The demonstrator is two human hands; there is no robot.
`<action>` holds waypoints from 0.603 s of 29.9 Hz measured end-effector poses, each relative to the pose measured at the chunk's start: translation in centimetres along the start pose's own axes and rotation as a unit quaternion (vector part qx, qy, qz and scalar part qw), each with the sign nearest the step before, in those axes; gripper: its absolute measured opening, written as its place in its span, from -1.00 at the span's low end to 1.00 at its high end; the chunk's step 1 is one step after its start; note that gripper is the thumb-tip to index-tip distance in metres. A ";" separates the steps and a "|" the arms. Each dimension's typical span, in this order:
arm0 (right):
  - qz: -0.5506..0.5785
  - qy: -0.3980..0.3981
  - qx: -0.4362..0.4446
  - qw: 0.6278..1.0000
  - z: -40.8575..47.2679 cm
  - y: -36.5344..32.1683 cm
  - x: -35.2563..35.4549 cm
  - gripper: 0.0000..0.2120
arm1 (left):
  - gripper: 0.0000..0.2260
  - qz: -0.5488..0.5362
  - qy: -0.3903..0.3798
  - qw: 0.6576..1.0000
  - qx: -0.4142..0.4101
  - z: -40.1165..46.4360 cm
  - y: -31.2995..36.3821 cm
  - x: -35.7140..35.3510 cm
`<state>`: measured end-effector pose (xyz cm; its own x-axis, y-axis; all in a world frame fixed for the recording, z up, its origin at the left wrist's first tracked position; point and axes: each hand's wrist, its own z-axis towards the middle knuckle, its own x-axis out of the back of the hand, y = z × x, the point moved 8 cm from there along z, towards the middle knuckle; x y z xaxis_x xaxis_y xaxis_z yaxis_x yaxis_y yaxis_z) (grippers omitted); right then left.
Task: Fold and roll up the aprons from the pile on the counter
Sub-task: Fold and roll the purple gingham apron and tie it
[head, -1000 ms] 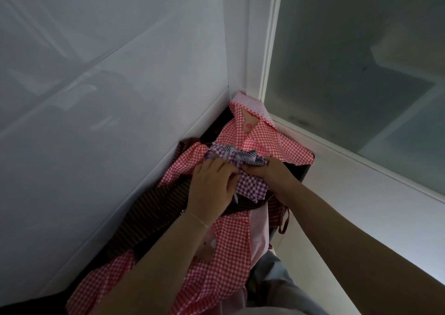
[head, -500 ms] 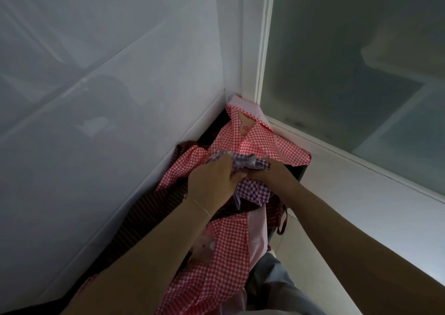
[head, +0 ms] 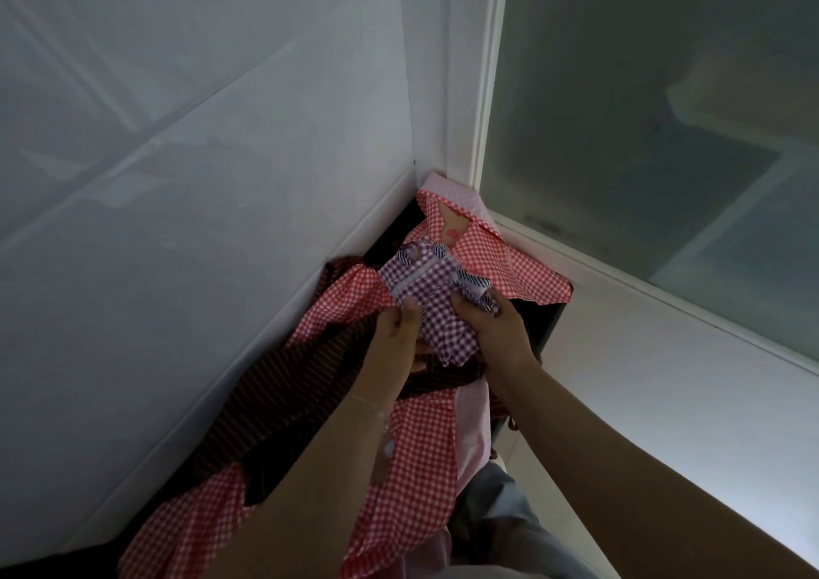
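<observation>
A: Purple gingham cotton apron bundle (head: 436,301), soft and light, likely springs open. I'd clamp both ends; left hand (head: 396,328) and right hand (head: 494,326) each grip it above the pile (head: 412,441).

B: Count?

A: I see one purple, several red-checked, one brown striped apron (head: 288,394).

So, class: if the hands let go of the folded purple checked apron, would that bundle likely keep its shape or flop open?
Probably flop open: the purple checked apron is thin, soft cloth, and both the left hand and the right hand grip it. Its striped ties look loose. It seems light and unlikely to roll on the red checked aprons.
</observation>
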<state>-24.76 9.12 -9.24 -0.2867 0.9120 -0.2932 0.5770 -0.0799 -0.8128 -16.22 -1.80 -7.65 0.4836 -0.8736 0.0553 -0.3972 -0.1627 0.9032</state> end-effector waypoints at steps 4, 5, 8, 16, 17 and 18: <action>-0.130 -0.004 0.057 0.990 0.2 -1.1 0.1 -0.67 | -0.62 0.273 -0.070 0.959 -0.034 -0.5 -0.1 -0.1; -0.171 -0.011 0.065 0.983 0.4 -1.4 0.2 -0.66 | -0.56 0.331 -0.059 0.940 -0.061 -0.4 0.6 0.5; -0.346 -0.080 0.092 0.930 0.6 -2.6 0.0 -0.74 | -0.52 0.391 -0.060 0.908 -0.141 -0.2 4.2 2.1; -0.445 -0.351 0.018 0.824 -3.8 -3.9 -2.4 -0.69 | -0.78 0.405 -0.184 0.879 -0.172 2.4 10.9 2.2; -0.425 -0.368 0.010 0.827 -4.3 -4.4 -2.6 -0.69 | -0.79 0.359 -0.209 0.898 -0.145 2.8 10.0 1.9; -0.403 -0.382 0.006 0.831 -4.9 -4.9 -2.8 -0.68 | -0.80 0.304 -0.229 0.919 -0.104 2.7 8.9 1.5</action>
<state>-23.09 8.89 -1.94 -0.9815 0.1491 0.1197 -0.0457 0.4252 -0.9039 -21.15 -5.77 -0.66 -0.1765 -0.8833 0.4344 -0.3053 0.4687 0.8290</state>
